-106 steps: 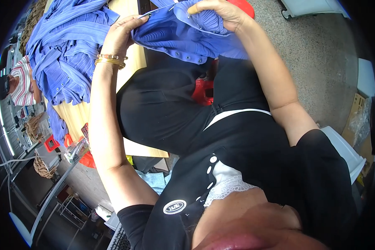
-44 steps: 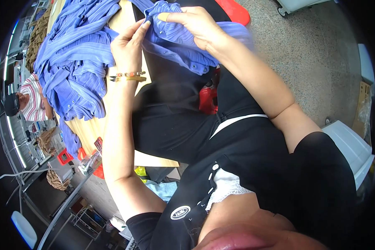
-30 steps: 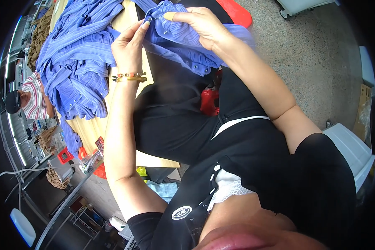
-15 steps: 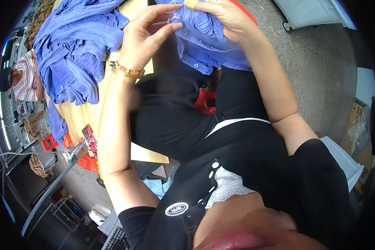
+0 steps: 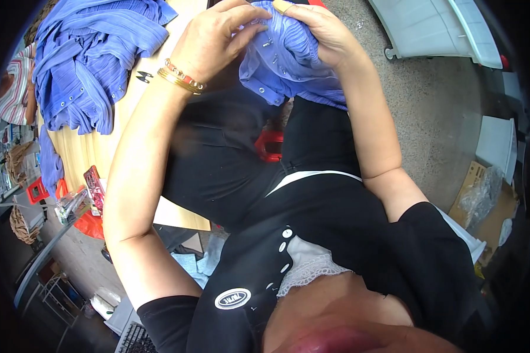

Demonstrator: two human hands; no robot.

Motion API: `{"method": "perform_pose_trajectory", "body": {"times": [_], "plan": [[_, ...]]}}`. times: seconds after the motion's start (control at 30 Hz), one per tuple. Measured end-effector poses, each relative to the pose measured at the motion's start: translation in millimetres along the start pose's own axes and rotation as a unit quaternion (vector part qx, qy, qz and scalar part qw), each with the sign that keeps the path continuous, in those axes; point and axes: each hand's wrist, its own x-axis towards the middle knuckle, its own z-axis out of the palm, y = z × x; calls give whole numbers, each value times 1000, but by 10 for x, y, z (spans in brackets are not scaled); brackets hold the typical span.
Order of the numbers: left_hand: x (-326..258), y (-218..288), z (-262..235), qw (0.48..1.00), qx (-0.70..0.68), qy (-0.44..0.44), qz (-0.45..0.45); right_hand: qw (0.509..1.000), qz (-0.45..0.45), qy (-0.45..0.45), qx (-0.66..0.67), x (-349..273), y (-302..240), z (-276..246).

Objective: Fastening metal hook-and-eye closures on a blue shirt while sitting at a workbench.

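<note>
A periwinkle-blue pleated garment hangs over my lap at the top of the view, a row of small metal-looking fasteners along its sheer edge. My left hand, with bracelets at the wrist, is closed, thumb and fingers pinching the garment's edge. At the other side, my right hand grips the bunched cloth; a yellow band wraps its thumb. On the table left of my left wrist lie small black thread snips.
More blue garments are heaped on the pale wooden table at left. A red stool shows between my legs. A grey wheeled bin stands far right, and cardboard with clear plastic lies at right. A person is at far left.
The view has shifted, moving the surroundings left. My left thumb and fingers have come closer together at the garment's edge. The snips now show more fully beside my wrist.
</note>
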Motion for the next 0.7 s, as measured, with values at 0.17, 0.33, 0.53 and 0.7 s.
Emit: {"method": "perform_pose_trajectory", "body": {"times": [0.17,0.33,0.53,0.7], "plan": [[-45,-72,62,994,-92,0,-66,999,-11,18,-40,-27,-30,37],[-110,-254,93,950,-245,-73,-181,994,-39,73,-72,-29,46,-118],[-137,-266,79,937,-265,-89,-212,988,-42,92,-118,5,92,-212],[-174,-242,95,934,-270,-87,-216,989,-24,93,-112,-41,97,-179]]}}
